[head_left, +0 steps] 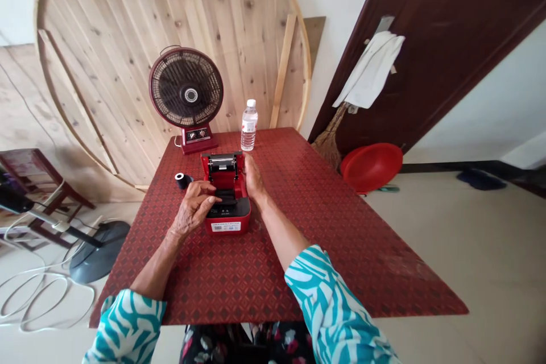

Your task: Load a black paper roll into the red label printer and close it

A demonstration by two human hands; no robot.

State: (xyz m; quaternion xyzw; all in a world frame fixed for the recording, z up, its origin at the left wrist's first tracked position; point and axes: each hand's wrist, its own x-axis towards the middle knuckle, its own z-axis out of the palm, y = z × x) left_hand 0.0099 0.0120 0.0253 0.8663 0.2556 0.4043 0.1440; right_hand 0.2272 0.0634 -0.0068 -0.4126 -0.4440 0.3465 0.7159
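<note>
On the red patterned table (264, 273) stands a small red and black machine (228, 210) with its lid raised, showing a roller inside the lid. My left hand (194, 207) is at the machine's left side, its fingers bent together over the dark part inside; what the fingertips hold, if anything, is too small to make out. My right hand (252, 177) rests against the right side of the machine near the open lid, steadying that side, its fingers partly hidden behind it. A small black roll (182, 181) with a white core lies just left of the machine.
A dark red fan (186, 91) and a clear water bottle (249, 125) stand at the table's far side. A red basin (371, 166) and a broom (330, 139) are beyond the right edge. A chair (36, 182) and looped cables are on the left.
</note>
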